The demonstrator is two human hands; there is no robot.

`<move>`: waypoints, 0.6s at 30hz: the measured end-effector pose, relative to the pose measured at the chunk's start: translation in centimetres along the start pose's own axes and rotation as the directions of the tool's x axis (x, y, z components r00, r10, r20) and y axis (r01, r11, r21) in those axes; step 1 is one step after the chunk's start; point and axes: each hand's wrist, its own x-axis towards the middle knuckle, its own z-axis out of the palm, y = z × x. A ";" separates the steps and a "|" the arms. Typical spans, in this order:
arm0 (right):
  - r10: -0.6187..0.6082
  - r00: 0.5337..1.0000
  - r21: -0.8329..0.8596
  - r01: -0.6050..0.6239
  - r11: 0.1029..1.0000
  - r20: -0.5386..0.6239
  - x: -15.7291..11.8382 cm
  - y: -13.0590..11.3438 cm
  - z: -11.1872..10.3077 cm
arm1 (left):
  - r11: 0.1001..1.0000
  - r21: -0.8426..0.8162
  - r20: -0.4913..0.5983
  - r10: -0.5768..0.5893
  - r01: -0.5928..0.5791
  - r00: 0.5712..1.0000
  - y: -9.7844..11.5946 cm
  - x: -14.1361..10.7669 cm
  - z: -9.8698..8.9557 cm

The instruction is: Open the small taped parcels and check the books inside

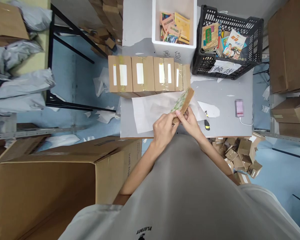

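A thick book (183,101) with a green-patterned cover and tan edges is held tilted above the table, close to its front edge. My left hand (163,128) grips its lower end from the left. On the other side my right hand (189,122) is closed on the same lower end, its thumb near the left hand's fingers. Below the book lies a flat white sheet or bag (146,111). To the right of my right hand rests a black and yellow utility knife (207,124), beside a scrap of white paper (213,110).
Taped cardboard boxes (143,75) line the table's back left. Behind them stand a white bin (173,48) and a black crate (227,66), both holding books. A phone (239,107) with a cable lies right. A large open carton (117,166) stands front left; small boxes (240,155) are heaped front right.
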 end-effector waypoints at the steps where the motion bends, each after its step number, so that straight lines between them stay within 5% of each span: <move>1: -0.006 0.999 -0.001 0.006 1.000 -0.032 -0.1 -0.1 0.2 | 0.998 0.001 0.047 0.064 -0.064 0.997 0.4 -0.3 0.1; 5: -0.013 0.998 0.044 0.016 0.999 -0.067 -0.1 -0.8 -0.3 | 0.988 -0.142 0.169 0.089 -0.065 0.982 1.7 -1.4 -0.3; 8: -0.015 1.000 0.105 0.013 0.994 0.014 -0.6 -1.6 -1.2 | 0.954 -0.274 0.006 -0.124 0.121 0.992 0.3 -1.0 -1.3; 10: -0.002 0.998 0.131 -0.006 0.991 0.056 -0.9 -1.9 -1.5 | 0.897 -0.371 -0.117 -0.302 0.241 0.946 -1.6 -0.3 -1.8; 12: 0.010 0.997 0.127 -0.021 0.992 0.081 -1.2 -1.9 -1.6 | 0.763 -0.529 -0.008 -0.443 0.372 0.897 -3.3 0.4 -2.1; 15: 0.007 0.995 0.091 -0.015 0.996 0.095 -1.3 -1.7 -1.6 | 0.504 -0.670 0.309 -0.478 0.545 0.822 -4.2 0.9 -2.2; 18: 0.015 0.994 0.065 -0.022 0.998 0.106 -1.2 -1.5 -1.9 | 0.398 -0.697 0.389 -0.490 0.597 0.780 -3.5 0.9 -2.2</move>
